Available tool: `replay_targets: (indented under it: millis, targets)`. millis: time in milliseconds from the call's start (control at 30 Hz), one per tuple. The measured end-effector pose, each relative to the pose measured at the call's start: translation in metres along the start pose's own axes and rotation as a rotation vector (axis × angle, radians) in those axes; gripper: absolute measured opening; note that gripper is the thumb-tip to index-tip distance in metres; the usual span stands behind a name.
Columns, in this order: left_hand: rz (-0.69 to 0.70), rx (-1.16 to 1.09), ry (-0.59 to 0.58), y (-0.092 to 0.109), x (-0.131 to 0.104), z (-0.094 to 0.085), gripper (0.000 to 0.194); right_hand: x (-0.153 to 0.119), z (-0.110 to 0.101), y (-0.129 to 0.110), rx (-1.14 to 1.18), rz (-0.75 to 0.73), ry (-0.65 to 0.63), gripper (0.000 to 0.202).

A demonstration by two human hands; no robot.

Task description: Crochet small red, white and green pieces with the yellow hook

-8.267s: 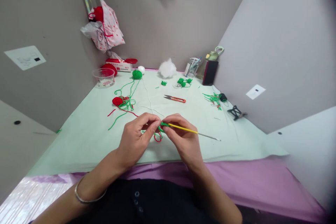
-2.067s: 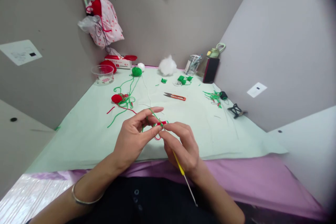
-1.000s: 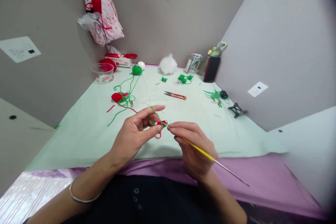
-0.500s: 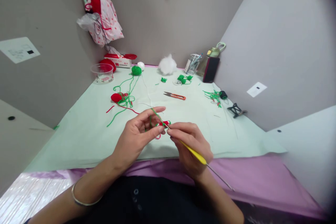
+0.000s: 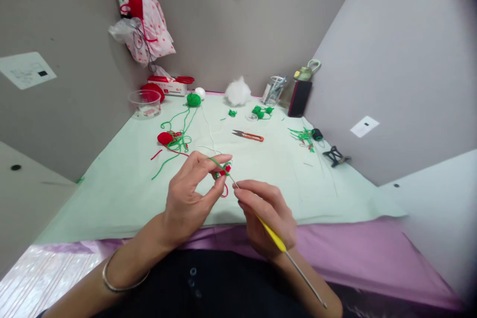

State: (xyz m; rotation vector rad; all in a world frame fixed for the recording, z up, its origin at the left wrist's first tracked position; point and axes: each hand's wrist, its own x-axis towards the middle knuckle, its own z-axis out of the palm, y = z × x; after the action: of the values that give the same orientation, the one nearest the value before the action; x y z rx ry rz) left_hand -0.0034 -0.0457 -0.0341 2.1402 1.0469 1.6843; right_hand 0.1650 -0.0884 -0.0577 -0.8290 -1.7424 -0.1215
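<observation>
Between the thumb and fingers of my left hand (image 5: 192, 189) is a small red, white and green crochet piece (image 5: 223, 171). Green yarn passes over my left index finger to the piece. My right hand (image 5: 266, 211) is closed round a crochet hook with a yellow handle (image 5: 274, 234); its metal tip meets the piece at the green edge, and its other end points down over my right forearm. A red yarn loop (image 5: 225, 191) hangs below the piece. Exactly how the hook sits in the stitches is too small to tell.
Orange-handled snips (image 5: 248, 135) lie beyond my hands. A red yarn ball (image 5: 165, 138) with tangled strands and a green ball (image 5: 193, 100) are on the left. White stuffing (image 5: 238, 91), a pen cup (image 5: 274, 90) and a phone (image 5: 300, 99) stand at the back. A black stand (image 5: 336, 156) is right.
The crochet piece has moved slightly left and up and turned in my left fingers. My right hand has shifted a little left, and the hook now slants more steeply.
</observation>
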Motion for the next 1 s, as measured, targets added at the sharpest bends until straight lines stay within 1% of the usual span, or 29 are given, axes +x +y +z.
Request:
replay_targets:
  millis: [67, 133, 300, 433, 500, 600, 700, 767, 833, 900, 933, 1000]
  targets:
    - [0.016, 0.015, 0.007, -0.002, 0.001, -0.002, 0.029, -0.001, 0.0, 0.0, 0.006, 0.005, 0.002, 0.037]
    - [-0.008, -0.016, -0.012, -0.002, 0.003, -0.003, 0.029, -0.001, 0.0, -0.001, 0.026, 0.008, 0.013, 0.037]
    - [-0.206, -0.229, -0.125, 0.001, 0.004, -0.005, 0.03, 0.005, -0.001, 0.0, 0.104, 0.045, 0.057, 0.033]
    - [-0.352, -0.345, -0.146, 0.003, 0.003, -0.005, 0.027, 0.008, -0.003, 0.001, 0.183, 0.089, 0.047, 0.034]
    - [-0.351, -0.343, -0.131, 0.003, 0.002, -0.004, 0.027, 0.007, -0.003, 0.0, 0.191, 0.091, 0.047, 0.034]
    - [-0.269, -0.271, -0.093, 0.001, 0.001, -0.004, 0.026, 0.003, -0.003, -0.001, 0.15, 0.068, 0.054, 0.036]
    - [-0.206, -0.205, -0.057, 0.0, 0.003, -0.005, 0.028, 0.001, -0.004, -0.002, 0.095, 0.024, 0.028, 0.038]
    - [-0.22, -0.234, -0.054, 0.0, 0.004, -0.006, 0.029, -0.001, -0.005, 0.0, 0.074, 0.001, 0.0, 0.039]
    - [-0.33, -0.361, -0.094, 0.001, 0.005, -0.008, 0.03, -0.002, -0.007, 0.002, 0.066, -0.022, -0.017, 0.043]
    - [-0.499, -0.546, -0.166, 0.001, 0.006, -0.009, 0.032, -0.004, -0.008, 0.006, 0.057, -0.044, -0.049, 0.048]
    - [-0.578, -0.638, -0.203, 0.002, 0.007, -0.01, 0.035, -0.005, -0.009, 0.007, 0.052, -0.058, -0.061, 0.05]
    - [-0.685, -0.793, -0.26, 0.002, 0.007, -0.011, 0.043, -0.007, -0.009, 0.009, 0.042, -0.095, -0.07, 0.051]
